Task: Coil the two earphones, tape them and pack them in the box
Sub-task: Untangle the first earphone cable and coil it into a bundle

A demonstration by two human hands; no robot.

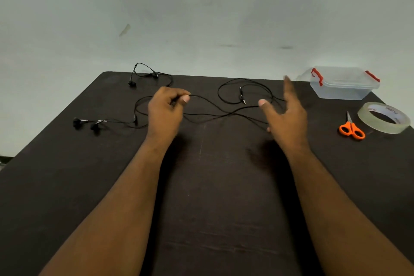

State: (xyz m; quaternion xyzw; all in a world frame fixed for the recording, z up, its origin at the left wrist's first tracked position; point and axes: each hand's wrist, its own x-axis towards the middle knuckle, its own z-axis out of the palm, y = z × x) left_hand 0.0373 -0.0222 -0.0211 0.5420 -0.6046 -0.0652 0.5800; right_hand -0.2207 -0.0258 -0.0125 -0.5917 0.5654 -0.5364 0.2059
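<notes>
On the dark table (212, 186), left hand (164, 114) pinches tangled black earphone cables (215, 114); right hand (286, 114) spread.

Forearms and table (212, 208) cut off by the lower edge. Left hand (164, 112) hides part of the black cables (208, 116); which cable it pinches cannot be told. Right hand (285, 114) blurred at its fingertips. Tape roll (383, 117) lettering illegible.

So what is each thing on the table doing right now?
earphones: uncoiled, black cords spread and crossing on the table
left hand: pinches one cord
right hand: open, fingers straight, above the cords
box: lid on, red clips
tape roll: lying flat
scissors: closed, lying flat
</notes>
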